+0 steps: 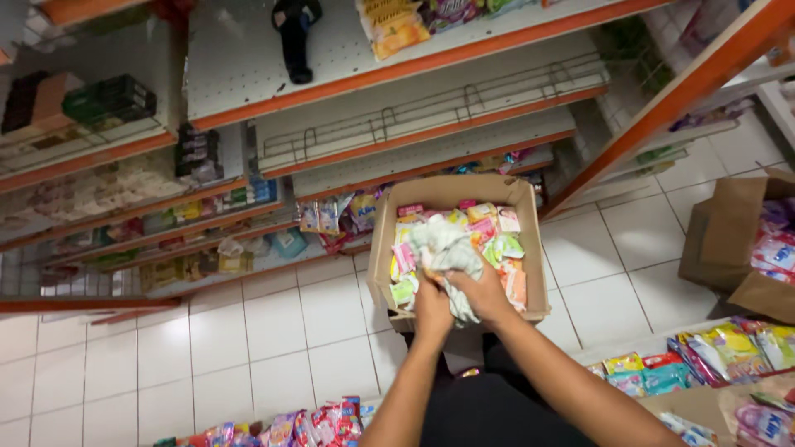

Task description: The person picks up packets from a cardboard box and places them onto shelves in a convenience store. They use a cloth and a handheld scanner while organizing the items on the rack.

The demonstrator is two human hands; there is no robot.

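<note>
An open cardboard box (520, 193) sits on the white tiled floor in front of the shelves, filled with several small colourful packets (497, 225). On top of the packets lies a crumpled pale grey-green cloth (443, 244). My left hand (432, 308) and my right hand (483, 295) are side by side over the box's near edge, both gripping the lower part of the cloth. My forearms reach in from the bottom of the view.
Orange-edged metal shelves (389, 79) stand behind the box, some bare, the lower ones stocked with packets. A second open cardboard box (729, 236) stands at the right. Rows of bright packets (704, 356) lie on a low surface at bottom right and bottom centre.
</note>
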